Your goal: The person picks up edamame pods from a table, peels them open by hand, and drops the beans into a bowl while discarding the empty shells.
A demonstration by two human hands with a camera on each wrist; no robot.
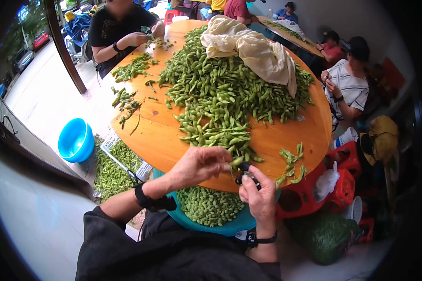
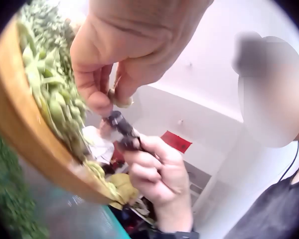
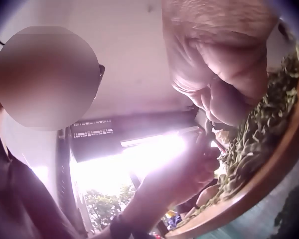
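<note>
My left hand (image 1: 197, 165) pinches a green pod (image 1: 237, 161) over the table's near edge; the left wrist view shows part of the pod (image 2: 122, 101) between thumb and finger. Touching or almost touching the pod is a small black tool (image 2: 123, 130), held in the curled fingers of my right hand (image 1: 259, 199). In the right wrist view my right palm (image 3: 224, 64) hides the tool. A large heap of pods (image 1: 211, 98) lies beyond both hands. Below them, shelled green beans (image 1: 208, 206) fill a teal basin (image 1: 230, 228).
The round wooden table (image 1: 154, 145) carries a cream cloth (image 1: 253, 51) on the heap and loose pods (image 1: 290, 161) at right. Blue bowl (image 1: 76, 140) and crate (image 1: 126, 161) stand on the floor at left, red stools (image 1: 344, 187) at right. Several people sit around.
</note>
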